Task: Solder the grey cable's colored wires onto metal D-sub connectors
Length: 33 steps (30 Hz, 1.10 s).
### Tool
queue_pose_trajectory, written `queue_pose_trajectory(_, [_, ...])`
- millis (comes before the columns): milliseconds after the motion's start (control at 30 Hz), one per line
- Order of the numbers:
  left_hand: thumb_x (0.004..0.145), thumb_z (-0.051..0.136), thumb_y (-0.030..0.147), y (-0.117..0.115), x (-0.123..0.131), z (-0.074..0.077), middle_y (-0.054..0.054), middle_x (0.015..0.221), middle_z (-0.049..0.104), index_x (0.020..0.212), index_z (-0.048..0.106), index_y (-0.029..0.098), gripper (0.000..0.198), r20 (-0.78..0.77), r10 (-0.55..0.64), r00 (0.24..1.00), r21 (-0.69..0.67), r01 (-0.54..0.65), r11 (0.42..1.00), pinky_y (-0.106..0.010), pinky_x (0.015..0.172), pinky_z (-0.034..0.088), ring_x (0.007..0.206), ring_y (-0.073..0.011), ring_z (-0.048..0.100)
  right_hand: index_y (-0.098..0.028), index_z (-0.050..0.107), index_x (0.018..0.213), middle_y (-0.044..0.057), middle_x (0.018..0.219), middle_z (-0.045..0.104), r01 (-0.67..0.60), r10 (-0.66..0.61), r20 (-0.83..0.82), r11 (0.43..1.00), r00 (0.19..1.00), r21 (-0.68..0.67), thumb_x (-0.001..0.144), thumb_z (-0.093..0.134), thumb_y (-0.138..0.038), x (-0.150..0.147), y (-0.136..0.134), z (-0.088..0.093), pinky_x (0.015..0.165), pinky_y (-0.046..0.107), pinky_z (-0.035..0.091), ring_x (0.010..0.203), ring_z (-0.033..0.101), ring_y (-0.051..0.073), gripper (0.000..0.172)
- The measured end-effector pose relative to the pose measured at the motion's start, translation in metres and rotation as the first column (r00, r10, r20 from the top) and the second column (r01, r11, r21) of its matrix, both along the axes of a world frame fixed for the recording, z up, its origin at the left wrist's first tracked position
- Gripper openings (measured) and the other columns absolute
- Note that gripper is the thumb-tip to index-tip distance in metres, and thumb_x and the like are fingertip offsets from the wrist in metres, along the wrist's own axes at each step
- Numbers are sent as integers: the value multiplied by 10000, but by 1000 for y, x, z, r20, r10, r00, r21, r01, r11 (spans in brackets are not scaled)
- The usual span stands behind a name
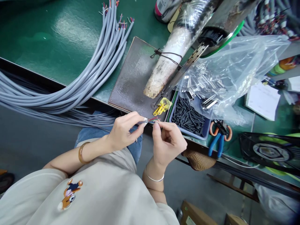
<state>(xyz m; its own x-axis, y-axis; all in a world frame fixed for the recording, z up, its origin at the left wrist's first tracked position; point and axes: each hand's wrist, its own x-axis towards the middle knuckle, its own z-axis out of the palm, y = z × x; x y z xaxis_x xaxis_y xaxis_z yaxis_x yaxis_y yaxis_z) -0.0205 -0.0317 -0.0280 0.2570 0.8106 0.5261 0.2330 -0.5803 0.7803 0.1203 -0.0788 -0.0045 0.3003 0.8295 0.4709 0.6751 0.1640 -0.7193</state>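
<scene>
Between thumb and fingers, my left hand (124,129) pinches the end of a grey cable close to the table's front edge. Thin coloured wires (154,119), red and green among them, fan out of the cable's cut end. My right hand (167,139) closes thumb against forefinger at the tips of those wires. Just beyond my hands, a small yellow tool (161,107) lies on a dark metal plate (133,68). A blue tray (206,131) of short black tubes stands to the right of it.
A thick bundle of grey cables (89,78) hangs over the table edge at left. A white wrapped tube (168,56) slants over the plate. Metal connectors lie in a clear bag (246,59). Cutters with blue handles (217,143) and a black fan (269,151) are at right.
</scene>
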Motion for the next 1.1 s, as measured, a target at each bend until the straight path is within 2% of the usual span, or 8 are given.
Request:
queue_pose_trajectory(167, [930, 626, 158, -3, -3, 3, -18, 747, 693, 937, 678, 129, 60, 120, -39, 992, -189, 61, 980, -166, 533, 436, 576, -72, 543, -229, 735, 870, -18, 775, 700, -81, 84, -84, 996, 993, 39, 899, 717, -175, 0, -1, 1, 463, 223, 352, 554, 521, 74, 63])
queue_pose_trajectory(300, [932, 642, 214, -2, -5, 5, -38, 736, 706, 941, 690, 107, 118, 256, -77, 964, -395, 177, 902, -169, 554, 484, 590, -85, 608, -246, 765, 947, -3, 774, 708, 6, 16, -197, 994, 980, 109, 944, 665, -211, 4, 3, 3, 599, 258, 482, 697, 643, 123, 106])
queue_pose_trajectory(400, [927, 655, 267, 1, -8, 7, -40, 723, 693, 924, 688, 106, 164, 401, -133, 906, -544, 352, 762, -190, 610, 527, 626, -101, 636, -240, 778, 919, 11, 809, 718, 2, -7, -289, 1000, 957, -18, 929, 691, -249, 12, 9, 2, 591, 251, 481, 727, 660, 129, 88])
queue_pose_trajectory(533, [931, 672, 366, 7, -14, 13, -9, 633, 628, 869, 673, 112, 261, 566, -230, 791, -615, 592, 522, -178, 536, 467, 556, -81, 557, -255, 789, 884, 12, 836, 741, -257, 173, -436, 956, 883, -141, 885, 734, -272, 20, 14, -1, 577, 237, 485, 724, 662, 125, 58])
queue_pose_trajectory(700, [896, 713, 499, 13, -19, 16, 1, 594, 616, 869, 674, 105, 397, 632, -249, 733, -654, 678, 336, -166, 404, 275, 433, -34, 373, -266, 786, 855, -14, 801, 706, -350, 214, -584, 928, 783, -129, 838, 778, -261, 20, 15, -5, 497, 205, 411, 613, 583, 85, 20])
queue_pose_trajectory(833, [894, 722, 476, 10, -17, 14, -7, 633, 649, 898, 674, 116, 363, 561, -228, 796, -675, 599, 431, -172, 445, 369, 470, -52, 461, -239, 754, 808, -24, 758, 663, -304, 173, -563, 941, 808, -149, 836, 761, -251, 18, 14, -7, 457, 205, 339, 537, 477, 63, 31])
queue_pose_trajectory(1000, [844, 803, 313, 2, -7, 7, -17, 758, 709, 881, 710, 146, 195, 305, -89, 948, -463, 230, 856, -185, 551, 462, 612, -87, 594, -228, 725, 838, -28, 772, 649, -170, 120, -360, 979, 925, -111, 875, 708, -195, 10, 9, -2, 447, 217, 296, 508, 409, 54, 53])
queue_pose_trajectory(1100, [911, 732, 235, 0, 1, 3, -20, 753, 724, 867, 734, 156, 90, 178, 10, 984, -185, 24, 982, -202, 577, 444, 628, -91, 581, -246, 726, 905, -29, 807, 692, -49, 50, -16, 997, 999, 65, 861, 719, -120, 4, 5, -2, 456, 218, 335, 509, 451, 50, 134])
